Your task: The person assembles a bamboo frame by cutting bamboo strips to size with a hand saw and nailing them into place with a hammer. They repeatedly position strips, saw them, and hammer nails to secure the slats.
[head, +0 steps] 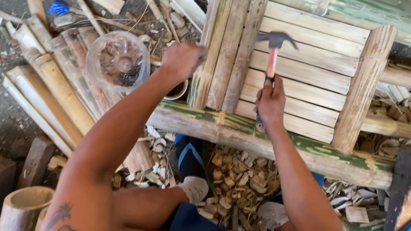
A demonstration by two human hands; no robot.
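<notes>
Above bamboo panel (294, 74): right hand (270, 101) fisted round hammer (274, 51); left hand (183, 59) clenched.

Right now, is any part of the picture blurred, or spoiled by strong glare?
Head view: the hammer in the right hand is slightly soft; the left hand and bamboo panel are sharp; daylight is even, with no strong glare; the clear plastic jar shows faint reflections.

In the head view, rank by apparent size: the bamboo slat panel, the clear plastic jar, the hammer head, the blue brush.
1. bamboo slat panel
2. clear plastic jar
3. hammer head
4. blue brush, partly hidden, so its place below the hammer head is unsure.
</notes>
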